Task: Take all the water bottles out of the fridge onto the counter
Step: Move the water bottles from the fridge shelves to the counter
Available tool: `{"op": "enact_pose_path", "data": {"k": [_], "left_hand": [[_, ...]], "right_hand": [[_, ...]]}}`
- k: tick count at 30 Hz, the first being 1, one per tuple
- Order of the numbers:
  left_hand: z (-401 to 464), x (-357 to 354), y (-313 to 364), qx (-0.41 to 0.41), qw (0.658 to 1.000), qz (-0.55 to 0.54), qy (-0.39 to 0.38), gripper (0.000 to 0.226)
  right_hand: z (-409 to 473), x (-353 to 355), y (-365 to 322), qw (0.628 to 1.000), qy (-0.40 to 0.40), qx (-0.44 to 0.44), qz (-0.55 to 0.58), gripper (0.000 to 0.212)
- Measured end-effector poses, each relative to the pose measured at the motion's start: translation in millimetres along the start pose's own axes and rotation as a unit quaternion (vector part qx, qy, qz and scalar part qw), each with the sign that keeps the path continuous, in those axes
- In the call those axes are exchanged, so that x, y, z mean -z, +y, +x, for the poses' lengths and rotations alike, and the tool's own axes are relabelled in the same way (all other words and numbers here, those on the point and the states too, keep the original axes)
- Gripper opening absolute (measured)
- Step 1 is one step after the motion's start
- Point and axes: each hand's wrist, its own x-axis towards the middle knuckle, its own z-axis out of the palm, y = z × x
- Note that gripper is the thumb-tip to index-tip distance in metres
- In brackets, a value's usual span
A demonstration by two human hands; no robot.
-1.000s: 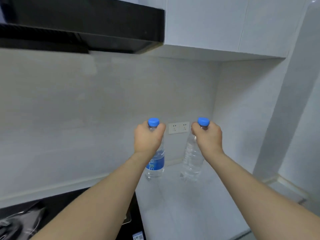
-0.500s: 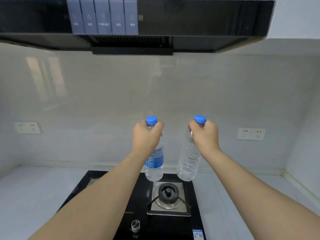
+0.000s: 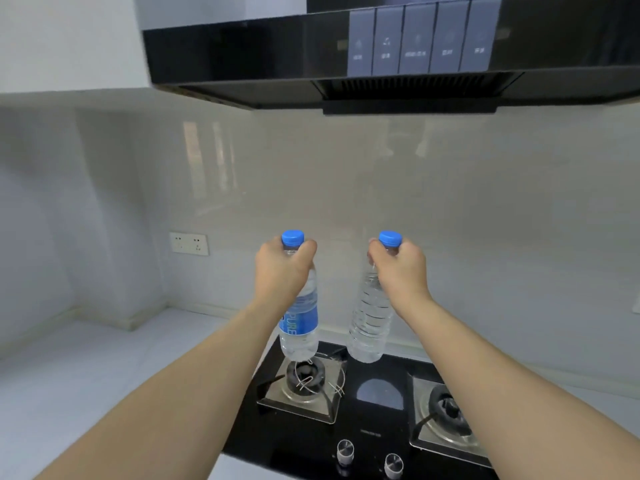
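1. Two bottles are out of the fridge but not yet set down.
2. The labelled bottle [image 3: 299, 327] is gripped at its neck by the left hand [image 3: 282, 271], above the hob [image 3: 377, 434].
3. The plain bottle [image 3: 370, 323] is gripped likewise by the right hand [image 3: 398, 268].
4. The bench [image 3: 86, 372] lies left; any remaining bottles cannot be told.

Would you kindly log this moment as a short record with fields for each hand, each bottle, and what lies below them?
left hand: grip around the neck of the labelled bottle, just under its blue cap
right hand: grip around the neck of the plain bottle
bottles: both hanging, carried in the air, neither set down
below: black gas hob with two burners
free surface: pale counter left of the hob
above: range hood
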Motion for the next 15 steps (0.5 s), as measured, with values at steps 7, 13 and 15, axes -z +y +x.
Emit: {"op": "enact_pose_path", "data": {"k": [7, 13, 15], "left_hand": [[33, 106, -33, 0.005, 0.998, 0.031, 0.047, 0.024], [61, 183, -71, 0.029, 0.994, 0.058, 0.089, 0.027], [72, 204, -87, 0.046, 0.992, 0.057, 0.104, 0.033]], "right_hand": [[-25, -116, -21, 0.999, -0.045, 0.006, 0.029, 0.029], [-41, -202, -38, 0.994, -0.100, 0.015, 0.039, 0.026], [-44, -231, -37, 0.992, -0.121, 0.013, 0.046, 0.026]]}}
